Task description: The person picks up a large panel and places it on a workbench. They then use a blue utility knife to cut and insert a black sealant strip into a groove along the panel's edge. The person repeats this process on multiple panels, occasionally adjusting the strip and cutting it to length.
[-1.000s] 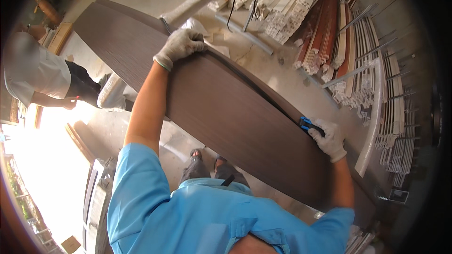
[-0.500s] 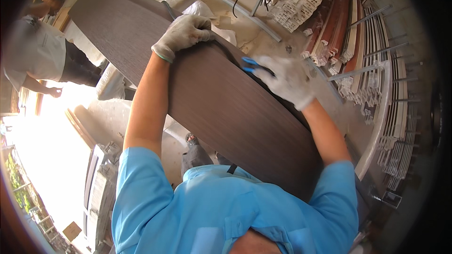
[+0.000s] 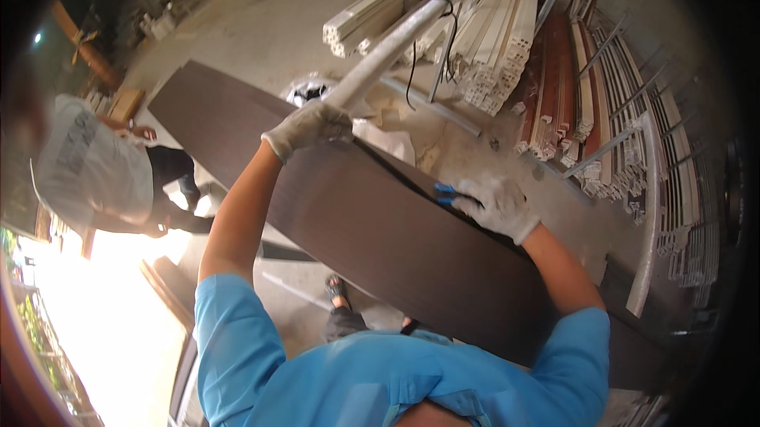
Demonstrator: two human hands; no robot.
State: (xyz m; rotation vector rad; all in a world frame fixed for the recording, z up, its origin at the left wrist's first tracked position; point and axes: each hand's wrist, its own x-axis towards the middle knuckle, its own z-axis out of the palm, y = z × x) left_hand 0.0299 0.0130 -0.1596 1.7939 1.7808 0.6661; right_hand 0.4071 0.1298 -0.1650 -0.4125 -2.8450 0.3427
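Your left hand [image 3: 310, 128], in a pale work glove, is closed over the far edge of a long dark brown board [image 3: 380, 237], fingers curled over the top. Your right hand [image 3: 499, 205], also gloved, rests on the same edge further along to your right, closed around a small blue tool [image 3: 445, 192] whose tip touches the board's edge; what kind of tool it is cannot be made out. The board runs slantwise beneath both hands, from beyond your left hand down past your right elbow, with its broad face turned towards you and your sandalled foot [image 3: 337, 291] showing below its near edge.

Just beyond your left hand a long white pipe [image 3: 396, 45] slopes away over the concrete floor [image 3: 261, 15]. Past your right hand lie stacks of white strips [image 3: 491, 39] and reddish-brown lengths of trim [image 3: 558, 79], with a rack of pale slats [image 3: 673, 182] further to your right. Well off to the left of your left hand, another person in a white shirt [image 3: 95, 166] bends near the board's far end.
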